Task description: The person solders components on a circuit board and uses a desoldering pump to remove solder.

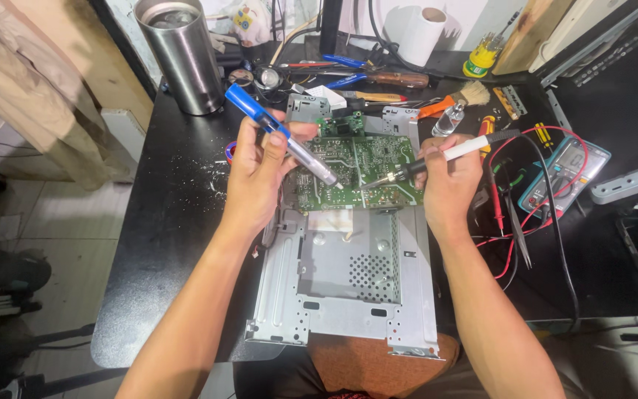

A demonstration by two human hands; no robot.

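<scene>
Background items on the black bench (171, 222): steel cylinder (179, 53) at rear left, white paper roll (421, 33), orange-handled brush (458, 100), and multimeter (564, 175) with red and black leads at right.

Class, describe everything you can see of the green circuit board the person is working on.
The green rectangular circuit board lies flat on the far end of a grey perforated sheet-metal chassis. Its face shows pale traces and solder points. The left hand rests at its left edge, aiming a blue-and-silver desoldering pump at it; the right hand brings a white-handled soldering iron to its middle.
</scene>
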